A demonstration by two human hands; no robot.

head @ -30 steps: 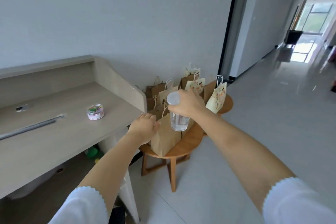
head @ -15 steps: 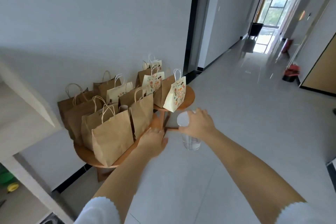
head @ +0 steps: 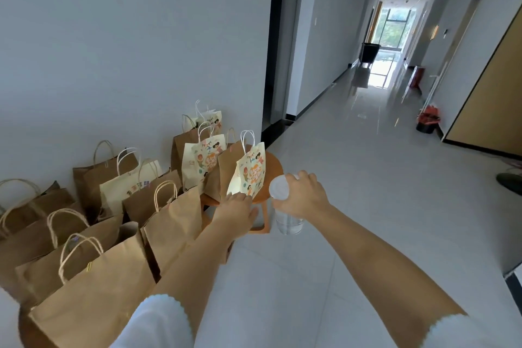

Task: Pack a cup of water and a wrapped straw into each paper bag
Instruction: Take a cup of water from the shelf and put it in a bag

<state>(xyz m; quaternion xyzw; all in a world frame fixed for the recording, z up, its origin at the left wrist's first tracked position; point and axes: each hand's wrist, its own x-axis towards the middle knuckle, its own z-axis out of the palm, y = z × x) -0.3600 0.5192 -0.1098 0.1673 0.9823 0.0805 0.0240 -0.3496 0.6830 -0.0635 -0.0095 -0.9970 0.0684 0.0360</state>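
Note:
My right hand (head: 303, 195) grips a clear cup of water (head: 286, 222) near its white lid (head: 279, 191), holding it in the air just right of a small round wooden table (head: 272, 167). A printed white paper bag (head: 248, 171) stands at that table's front edge. My left hand (head: 236, 209) reaches to the bag's lower corner with its fingers stretched forward, touching or almost touching it. Several brown paper bags (head: 172, 223) with twine handles stand in rows to the left. No wrapped straw is visible.
More printed bags (head: 204, 159) and brown ones stand against the white wall (head: 127, 51). A long tiled corridor (head: 367, 167) stretches ahead on the right, with a red bucket (head: 428, 121) near a yellow door (head: 491, 104) and a dark bin (head: 370, 52) far off.
The view has swung right, away from the desk, and closer to the bags. My left hand has moved from the brown bags to the printed bag on the small table; the cup followed.

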